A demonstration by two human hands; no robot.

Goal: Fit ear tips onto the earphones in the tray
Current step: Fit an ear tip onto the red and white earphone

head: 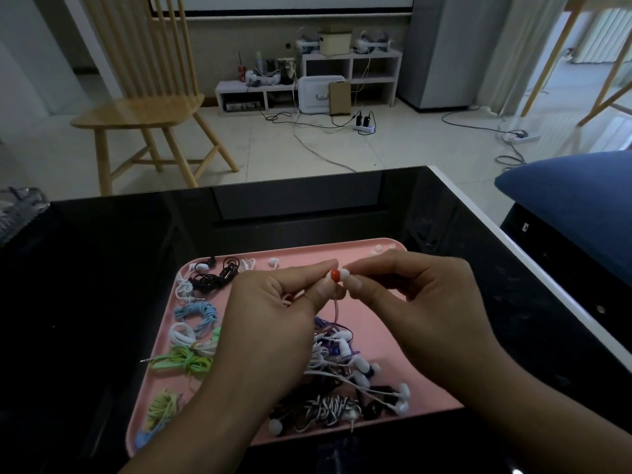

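Pink tray (pixel 383 323) sits under our two hands. Coiled earphones (pixel 195 362) lie below the left wrist, and a white tangle (pixel 359 371) lies between our wrists. Our left hand (pixel 273 302) pinches a red earbud (pixel 334 275). Our right hand (pixel 410 289) pinches a white ear tip (pixel 345 274) touching it. Loose tips (pixel 378 248) lie just past the right hand. Far behind the left hand stands a wooden chair (pixel 143 111).

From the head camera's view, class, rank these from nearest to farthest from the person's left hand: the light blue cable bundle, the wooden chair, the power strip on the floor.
Measured from the left hand:
1. Light blue cable bundle, in the tray just left of it.
2. Wooden chair, beyond the table, far left.
3. Power strip, on the floor, beyond the table.
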